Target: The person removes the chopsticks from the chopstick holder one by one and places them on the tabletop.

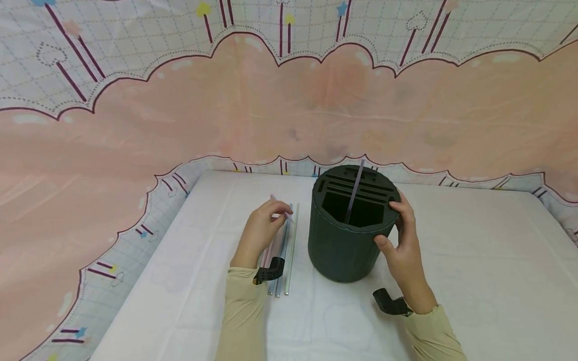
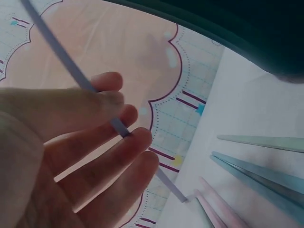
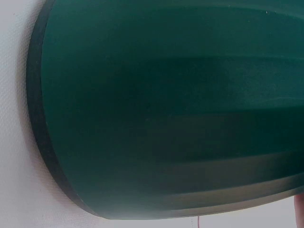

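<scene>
My left hand [image 1: 264,225] pinches a slim purple chopstick [image 2: 59,52] between thumb and fingertips, above several pastel chopsticks lying on the white cloth. Among these are a green chopstick [image 1: 293,245], a blue chopstick [image 2: 256,183] and a pink chopstick [image 2: 213,211]. To their right stands a dark green utensil holder [image 1: 340,255] with a slotted top and one large opening. Another purple chopstick [image 1: 355,188] leans up out of that opening. My right hand [image 1: 406,250] grips the holder's right side near the rim, thumb in front. In the right wrist view the holder's wall [image 3: 142,109] fills most of the picture.
White cloth [image 1: 180,301] covers the table. Behind it hangs a peach and white patterned cloth [image 1: 293,110], which also runs along the left side. Each wrist wears a black camera mount, such as the left mount [image 1: 271,269].
</scene>
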Tool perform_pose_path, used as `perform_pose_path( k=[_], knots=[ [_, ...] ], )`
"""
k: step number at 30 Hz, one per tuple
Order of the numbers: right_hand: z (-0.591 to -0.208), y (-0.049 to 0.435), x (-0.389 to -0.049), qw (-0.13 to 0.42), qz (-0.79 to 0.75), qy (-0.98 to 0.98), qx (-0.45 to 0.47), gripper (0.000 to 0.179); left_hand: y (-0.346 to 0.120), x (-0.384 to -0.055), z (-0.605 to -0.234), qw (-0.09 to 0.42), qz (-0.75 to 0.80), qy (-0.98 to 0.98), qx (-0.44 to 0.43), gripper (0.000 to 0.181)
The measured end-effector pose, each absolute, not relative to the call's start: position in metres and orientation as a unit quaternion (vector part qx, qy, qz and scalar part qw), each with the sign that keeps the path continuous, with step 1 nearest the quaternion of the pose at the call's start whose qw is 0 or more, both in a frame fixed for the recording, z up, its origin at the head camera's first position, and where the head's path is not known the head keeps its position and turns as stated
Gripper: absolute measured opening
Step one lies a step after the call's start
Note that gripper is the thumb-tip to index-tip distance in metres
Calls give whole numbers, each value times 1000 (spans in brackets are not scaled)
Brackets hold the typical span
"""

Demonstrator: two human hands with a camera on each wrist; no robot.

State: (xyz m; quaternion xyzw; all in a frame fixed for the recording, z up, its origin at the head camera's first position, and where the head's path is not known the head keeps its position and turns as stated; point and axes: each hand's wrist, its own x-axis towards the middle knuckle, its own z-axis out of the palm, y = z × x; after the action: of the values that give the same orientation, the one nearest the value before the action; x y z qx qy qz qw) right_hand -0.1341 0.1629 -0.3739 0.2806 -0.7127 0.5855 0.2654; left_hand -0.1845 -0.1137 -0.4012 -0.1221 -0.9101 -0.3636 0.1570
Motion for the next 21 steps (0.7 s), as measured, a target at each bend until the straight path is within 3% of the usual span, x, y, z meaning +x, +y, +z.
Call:
perform_pose_path(
  k=[14, 21],
  knots=[
    [-374, 163, -131, 261, 591, -713, 271, 68, -113, -183, -415, 41, -393, -914, -95, 24],
    [-375, 163, -131, 257, 594, -715, 266, 69, -120, -180, -422, 41, -387, -920, -59, 22]
  ],
)
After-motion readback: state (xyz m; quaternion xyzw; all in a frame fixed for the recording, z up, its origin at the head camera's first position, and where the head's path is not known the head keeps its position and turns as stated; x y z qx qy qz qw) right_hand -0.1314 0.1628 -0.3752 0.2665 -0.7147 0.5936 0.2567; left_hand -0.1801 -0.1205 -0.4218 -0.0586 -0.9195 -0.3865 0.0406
